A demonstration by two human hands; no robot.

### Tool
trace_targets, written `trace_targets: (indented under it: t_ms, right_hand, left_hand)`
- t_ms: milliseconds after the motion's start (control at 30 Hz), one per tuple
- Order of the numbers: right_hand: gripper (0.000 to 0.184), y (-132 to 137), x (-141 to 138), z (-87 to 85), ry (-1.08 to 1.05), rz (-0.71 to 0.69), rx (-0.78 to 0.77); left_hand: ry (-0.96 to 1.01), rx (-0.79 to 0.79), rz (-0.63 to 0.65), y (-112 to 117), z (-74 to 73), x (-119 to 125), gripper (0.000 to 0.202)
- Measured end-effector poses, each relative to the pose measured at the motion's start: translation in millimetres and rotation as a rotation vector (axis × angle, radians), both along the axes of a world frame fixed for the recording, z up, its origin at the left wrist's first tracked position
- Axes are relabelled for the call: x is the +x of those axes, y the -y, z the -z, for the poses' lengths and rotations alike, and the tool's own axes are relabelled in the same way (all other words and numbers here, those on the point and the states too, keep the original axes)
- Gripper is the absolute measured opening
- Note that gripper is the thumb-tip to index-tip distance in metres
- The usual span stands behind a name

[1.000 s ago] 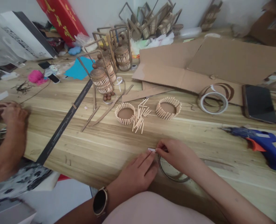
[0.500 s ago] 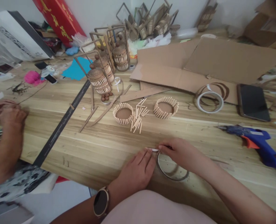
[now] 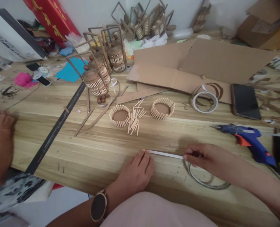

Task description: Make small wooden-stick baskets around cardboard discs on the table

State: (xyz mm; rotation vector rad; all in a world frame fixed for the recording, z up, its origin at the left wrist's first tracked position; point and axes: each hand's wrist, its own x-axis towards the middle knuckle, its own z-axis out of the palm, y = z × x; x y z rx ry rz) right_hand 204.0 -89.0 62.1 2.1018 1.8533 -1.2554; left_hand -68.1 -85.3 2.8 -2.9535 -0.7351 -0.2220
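One narrow, flat white strip (image 3: 166, 154) stretches between the person's two hands, near the near edge of the wooden tabletop (image 3: 95, 160). Its long axis runs left to right, roughly along that edge, one end towards each hand. Whether it lies flat or just above the wood I cannot tell.

The left hand (image 3: 136, 168) rests palm down, fingers together, fingertips at the strip's left end; whether they pinch or press it I cannot tell. The right hand (image 3: 205, 154) is closed, thumb and forefinger pinching the other end. Partly under it is one thin grey ring (image 3: 212, 187).

Farther from the near edge are two round cups walled with pale wooden sticks, the left cup (image 3: 118, 123) and the right cup (image 3: 162, 115), with more than a dozen loose pale sticks (image 3: 134, 119) between them. Towards the right edge lie one white tape roll (image 3: 205, 110), one black phone-like device (image 3: 246, 101) and one blue glue gun (image 3: 251, 134) with an orange trigger, its nozzle pointing left.
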Motion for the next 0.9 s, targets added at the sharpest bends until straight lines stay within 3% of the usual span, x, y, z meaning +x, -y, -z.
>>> trace_targets:
  t_ms: [367, 900]
  right_hand:
    - [0.023, 2.4, 6.2, 10.7, 0.055, -0.053, 0.021]
    - [0.022, -0.4, 0.5, 6.1, 0.205, -0.162, -0.038]
  left_hand:
    - [-0.092, 0.026, 0.022, 0.4, -9.7, 2.4, 0.034]
    - [-0.073, 0.124, 0.018, 1.7, -8.0, 2.5, 0.034]
